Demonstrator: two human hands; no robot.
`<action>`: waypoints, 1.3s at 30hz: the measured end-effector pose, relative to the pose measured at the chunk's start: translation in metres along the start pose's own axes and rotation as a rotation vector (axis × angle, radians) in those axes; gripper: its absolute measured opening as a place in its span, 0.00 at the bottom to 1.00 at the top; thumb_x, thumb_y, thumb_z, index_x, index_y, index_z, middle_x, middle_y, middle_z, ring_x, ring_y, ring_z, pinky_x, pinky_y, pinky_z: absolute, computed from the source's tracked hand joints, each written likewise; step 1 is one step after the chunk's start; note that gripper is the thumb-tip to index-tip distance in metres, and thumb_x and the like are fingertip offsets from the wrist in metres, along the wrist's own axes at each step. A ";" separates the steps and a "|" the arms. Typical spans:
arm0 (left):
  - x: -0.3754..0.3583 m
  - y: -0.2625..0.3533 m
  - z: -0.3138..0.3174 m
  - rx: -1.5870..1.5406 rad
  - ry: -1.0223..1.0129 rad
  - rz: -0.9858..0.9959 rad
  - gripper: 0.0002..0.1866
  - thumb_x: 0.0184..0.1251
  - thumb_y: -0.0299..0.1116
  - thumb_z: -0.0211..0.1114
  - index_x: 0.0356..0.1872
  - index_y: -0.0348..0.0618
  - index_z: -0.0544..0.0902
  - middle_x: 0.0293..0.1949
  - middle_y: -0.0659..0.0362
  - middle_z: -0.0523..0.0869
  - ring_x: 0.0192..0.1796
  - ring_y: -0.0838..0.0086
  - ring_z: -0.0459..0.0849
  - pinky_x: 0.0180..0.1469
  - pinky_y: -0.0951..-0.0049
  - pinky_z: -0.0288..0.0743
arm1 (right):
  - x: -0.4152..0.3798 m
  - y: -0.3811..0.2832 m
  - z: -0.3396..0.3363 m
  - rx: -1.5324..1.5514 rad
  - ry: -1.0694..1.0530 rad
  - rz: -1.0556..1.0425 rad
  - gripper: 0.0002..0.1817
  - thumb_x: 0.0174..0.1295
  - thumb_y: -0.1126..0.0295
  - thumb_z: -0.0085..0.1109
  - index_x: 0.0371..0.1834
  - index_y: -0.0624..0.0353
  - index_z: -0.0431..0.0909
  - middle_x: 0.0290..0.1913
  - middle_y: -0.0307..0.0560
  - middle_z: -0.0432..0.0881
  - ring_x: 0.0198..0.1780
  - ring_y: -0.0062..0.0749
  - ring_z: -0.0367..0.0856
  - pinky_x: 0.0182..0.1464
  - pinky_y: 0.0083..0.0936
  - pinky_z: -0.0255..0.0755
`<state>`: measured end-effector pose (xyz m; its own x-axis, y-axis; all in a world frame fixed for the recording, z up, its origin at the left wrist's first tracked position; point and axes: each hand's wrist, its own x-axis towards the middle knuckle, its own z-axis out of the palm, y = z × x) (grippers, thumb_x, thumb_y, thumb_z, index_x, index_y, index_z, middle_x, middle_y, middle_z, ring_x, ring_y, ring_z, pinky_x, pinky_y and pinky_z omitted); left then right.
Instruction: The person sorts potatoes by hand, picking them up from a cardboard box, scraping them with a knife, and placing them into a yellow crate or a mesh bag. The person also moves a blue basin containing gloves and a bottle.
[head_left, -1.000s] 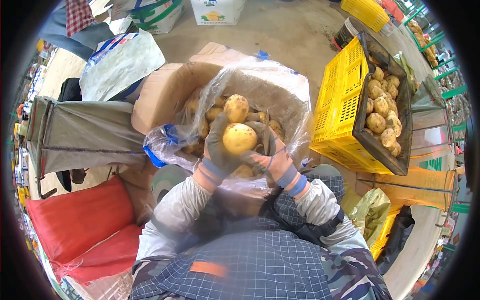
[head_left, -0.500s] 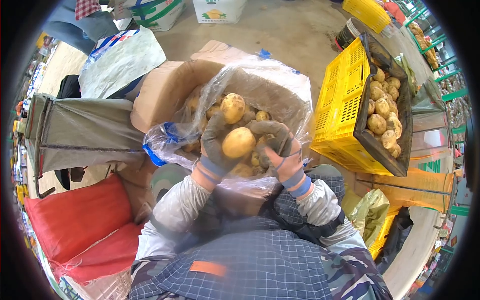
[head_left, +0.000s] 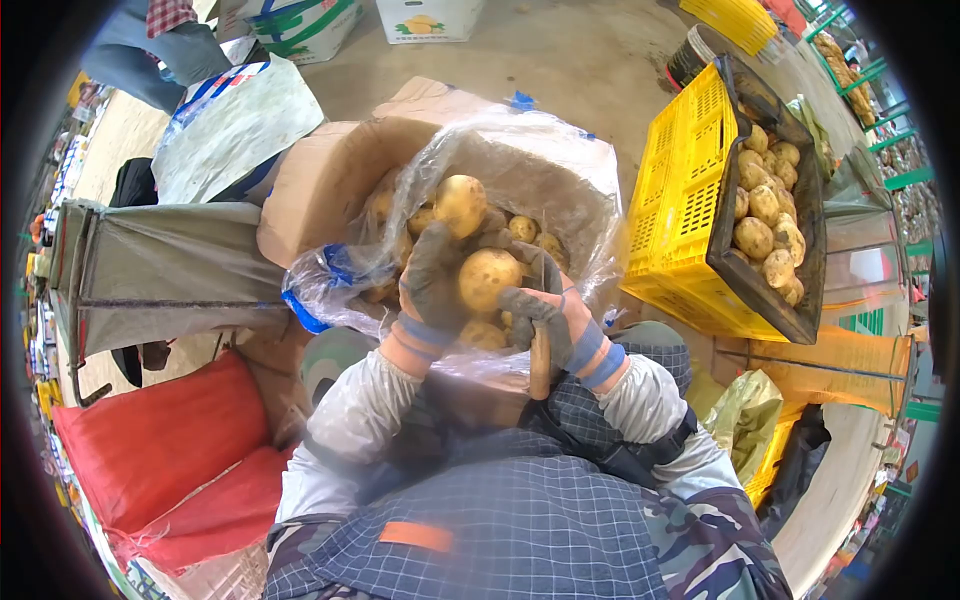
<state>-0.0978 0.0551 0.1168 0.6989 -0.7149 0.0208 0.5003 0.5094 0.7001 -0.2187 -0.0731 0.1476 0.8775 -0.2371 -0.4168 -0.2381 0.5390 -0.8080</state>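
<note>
A cardboard box lined with clear plastic stands in front of me, with several potatoes inside. Over it, my left hand in a dark glove is closed around the left side of a round potato. A larger potato rests just above my left fingers. My right hand, also gloved, is wrapped round a tool with a wooden handle that points down toward my lap. Its far end is hidden by my fingers, close to the potato's right side.
At the right a tilted yellow crate holds several potatoes. Red sacks lie at the lower left. A person's leg shows at the upper left, near a white carton.
The held potato has shifted slightly right and up and turned. My right hand has turned, and the wooden handle now shows below it.
</note>
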 end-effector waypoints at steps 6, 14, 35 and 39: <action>0.002 0.000 -0.003 -0.117 -0.143 0.015 0.29 0.81 0.49 0.44 0.71 0.35 0.67 0.66 0.45 0.75 0.67 0.54 0.76 0.70 0.52 0.71 | 0.000 0.006 -0.017 0.125 -0.009 0.071 0.28 0.64 0.73 0.63 0.68 0.63 0.69 0.46 0.48 0.85 0.49 0.34 0.84 0.52 0.26 0.79; 0.013 0.033 -0.014 -0.412 -0.117 -0.165 0.31 0.79 0.54 0.49 0.69 0.38 0.71 0.65 0.46 0.79 0.64 0.51 0.79 0.71 0.44 0.68 | 0.012 0.022 -0.095 0.183 0.026 -0.347 0.20 0.63 0.61 0.65 0.54 0.61 0.76 0.34 0.43 0.80 0.24 0.26 0.75 0.31 0.25 0.75; 0.167 -0.192 -0.063 2.149 -0.194 -0.914 0.43 0.59 0.48 0.74 0.75 0.49 0.66 0.66 0.51 0.80 0.67 0.62 0.80 0.67 0.61 0.76 | -0.025 -0.071 -0.102 0.371 0.194 -0.316 0.13 0.73 0.69 0.57 0.55 0.64 0.80 0.37 0.41 0.85 0.23 0.15 0.75 0.24 0.14 0.68; 0.176 -0.204 -0.075 2.209 -0.199 -0.957 0.43 0.58 0.47 0.75 0.74 0.49 0.66 0.65 0.51 0.81 0.67 0.62 0.81 0.67 0.62 0.76 | -0.022 -0.077 -0.113 0.389 0.146 -0.221 0.14 0.71 0.71 0.58 0.57 0.62 0.78 0.38 0.42 0.85 0.27 0.15 0.77 0.28 0.13 0.69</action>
<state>-0.0390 -0.1384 -0.0756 0.5972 -0.4340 -0.6745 -0.6155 -0.7872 -0.0385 -0.2669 -0.2008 0.1723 0.8154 -0.4763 -0.3291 0.1460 0.7192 -0.6793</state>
